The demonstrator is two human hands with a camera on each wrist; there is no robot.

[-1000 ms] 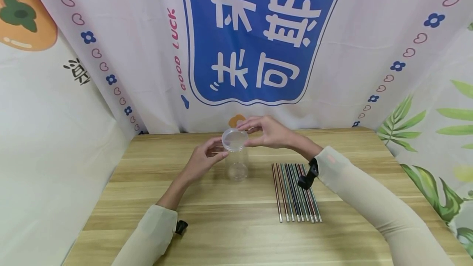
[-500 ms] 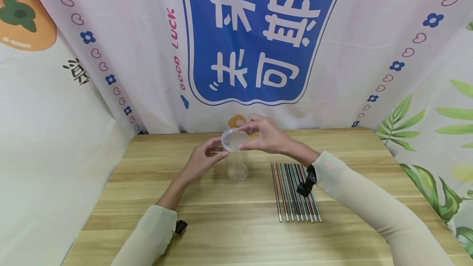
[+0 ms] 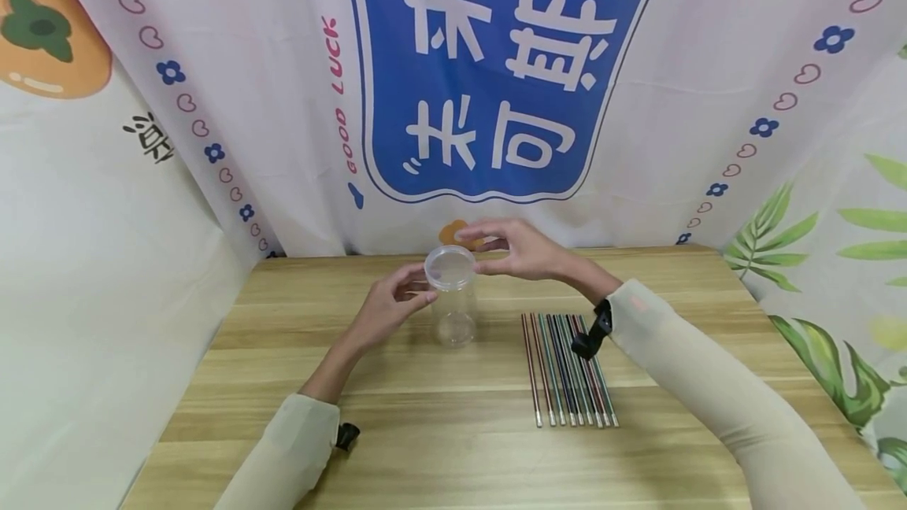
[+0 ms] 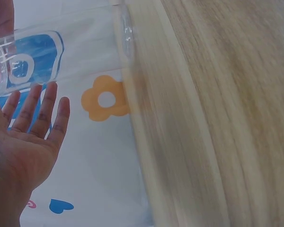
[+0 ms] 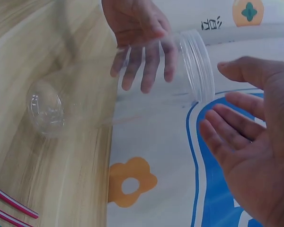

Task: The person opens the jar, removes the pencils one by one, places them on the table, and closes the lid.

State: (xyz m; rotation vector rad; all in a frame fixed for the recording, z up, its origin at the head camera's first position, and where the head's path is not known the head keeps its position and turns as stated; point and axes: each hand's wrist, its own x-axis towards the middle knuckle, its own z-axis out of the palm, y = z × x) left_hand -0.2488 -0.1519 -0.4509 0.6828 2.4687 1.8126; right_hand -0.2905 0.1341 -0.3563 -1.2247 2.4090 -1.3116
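Observation:
A clear plastic jar (image 3: 454,313) stands upright on the wooden table, its clear screw lid (image 3: 451,267) on top. My left hand (image 3: 392,301) holds the jar near the top from its left side, thumb in front and fingers farther back. Those fingers (image 4: 48,106) look fairly straight against the jar wall in the left wrist view. Beside the lid, on the right, my right hand (image 3: 527,250) is spread with a gap between thumb and fingers. From the right wrist, that hand's fingers (image 5: 227,125) appear loose and apart from the lid's ridged rim.
Several pencils (image 3: 567,368) in various colours lie side by side to the right of the jar, under the right wrist. A printed cloth (image 3: 305,203) hangs behind the table's back edge. Each wrist wears a black camera.
Half a second ago my right fingers and thumb were on the lid's rim; now they have spread and moved off it. My left hand and the jar have stayed in place.

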